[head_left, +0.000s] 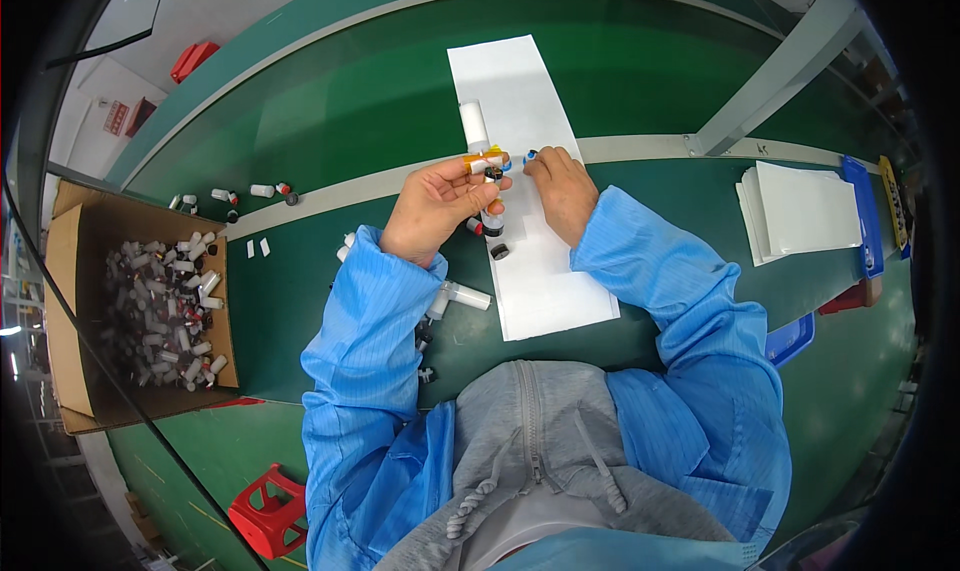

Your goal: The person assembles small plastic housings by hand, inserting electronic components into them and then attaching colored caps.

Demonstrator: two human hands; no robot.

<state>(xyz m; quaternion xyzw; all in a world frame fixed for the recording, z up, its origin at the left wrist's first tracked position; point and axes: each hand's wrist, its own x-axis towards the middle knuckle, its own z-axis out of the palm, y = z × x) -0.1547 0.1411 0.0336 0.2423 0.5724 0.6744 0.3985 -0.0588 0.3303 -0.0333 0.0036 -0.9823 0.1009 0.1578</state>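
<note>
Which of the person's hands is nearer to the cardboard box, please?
Left. The left hand is to the right of the cardboard box, apart from it; the right hand is farther right.

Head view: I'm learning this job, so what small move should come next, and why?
Probably ease the right hand toward the left hand: the right seems to pinch a blue piece, the left holds an orange piece, and a narrow gap separates them.

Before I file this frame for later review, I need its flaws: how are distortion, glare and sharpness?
Head view: strong fisheye bend, the pale rail bowing and the frame's rim going black; head view: faint pale reflections on the green surface beyond it; head view: the left hand fairly sharp, the deeper bottles in the cardboard box dim and hazy.
</note>
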